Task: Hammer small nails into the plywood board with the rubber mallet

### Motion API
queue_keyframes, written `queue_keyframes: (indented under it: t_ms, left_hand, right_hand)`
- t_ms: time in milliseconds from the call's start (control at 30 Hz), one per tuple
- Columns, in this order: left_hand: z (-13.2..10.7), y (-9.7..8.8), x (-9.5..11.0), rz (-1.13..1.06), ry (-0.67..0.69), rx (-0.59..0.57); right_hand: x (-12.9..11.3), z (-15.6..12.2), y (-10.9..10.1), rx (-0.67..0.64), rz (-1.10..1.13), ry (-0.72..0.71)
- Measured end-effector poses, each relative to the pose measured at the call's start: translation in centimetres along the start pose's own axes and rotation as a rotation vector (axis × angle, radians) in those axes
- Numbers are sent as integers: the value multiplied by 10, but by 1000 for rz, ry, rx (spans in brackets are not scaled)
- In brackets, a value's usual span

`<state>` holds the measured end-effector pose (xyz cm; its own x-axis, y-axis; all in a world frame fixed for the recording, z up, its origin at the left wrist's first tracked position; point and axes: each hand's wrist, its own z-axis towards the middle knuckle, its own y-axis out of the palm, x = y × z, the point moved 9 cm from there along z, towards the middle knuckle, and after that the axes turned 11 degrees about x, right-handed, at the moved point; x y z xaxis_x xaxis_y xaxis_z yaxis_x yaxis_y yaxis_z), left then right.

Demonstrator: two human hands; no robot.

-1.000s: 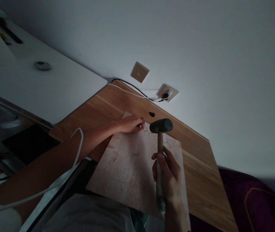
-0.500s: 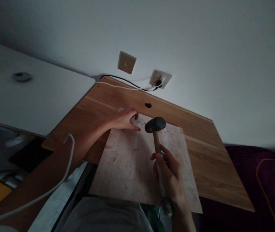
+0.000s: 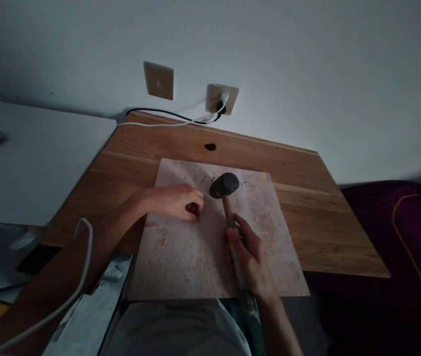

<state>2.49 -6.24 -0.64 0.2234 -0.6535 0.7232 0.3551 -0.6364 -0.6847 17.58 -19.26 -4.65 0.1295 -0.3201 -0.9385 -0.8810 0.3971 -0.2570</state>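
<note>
My right hand [image 3: 249,252] is wrapped round the wooden handle of a hammer [image 3: 229,212] with a thick dark head, held above a pale, worn board [image 3: 173,252]. My left hand [image 3: 179,200] is low over the board's left part, its fingers curled and the tips pressed together at the surface. Whatever lies between those fingertips is hidden. Along the board's far edge runs a row of small nails [image 3: 204,178], several of them standing with thin shadows. The hammer head hides part of this row from view.
Under the board is a wooden tabletop [image 3: 329,232] with a cable hole [image 3: 210,147]. Cables run along the wall to a socket [image 3: 224,100]. A white table [image 3: 43,163] adjoins at left. Dark purple fabric [image 3: 410,232] lies at right. A white cord [image 3: 86,262] hangs over my left arm.
My left hand has moved back from the nail row toward me, and its spread fingers have closed where a small dark nail-like piece lay. The hammer stays raised in my right hand. The view has shifted.
</note>
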Motion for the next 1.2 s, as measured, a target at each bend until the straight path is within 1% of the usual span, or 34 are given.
queue_keyframes:
  t_ms: [33, 100, 233, 333, 433, 600, 767, 867, 1033, 1200]
  left_hand:
    - [-1, -6, -3, -15, 9, 27]
    - [-3, -23, -15, -26, 1, 115]
    - [-10, -65, -50, -25, -84, 371]
    - [-17, -82, -74, -6, -165, 500]
    - [-20, -84, -83, 27, -198, 524]
    - [-19, -81, -78, 98, -155, 492]
    - [-19, -83, -77, 211, -138, 496]
    - [-18, -82, -75, 242, -138, 506]
    - [-15, -78, -69, 192, -150, 542]
    - [-14, -76, -75, 82, -224, 543]
  right_hand:
    - [0, 0, 0, 0, 1, -5]
    - [-1, -1, 0, -3, 14, -14]
    - [0, 0, 0, -4, 38, -19]
    - [0, 1, 1, -6, 27, -29]
    - [-1, 1, 1, -14, 14, -33]
    - [-3, 0, 1, -9, 3, -33]
    - [-4, 0, 0, -6, 0, -19]
    - [-3, 0, 1, -12, 5, -19]
    - [-5, 0, 0, 9, -11, -49]
    - [-4, 0, 0, 2, -14, -53]
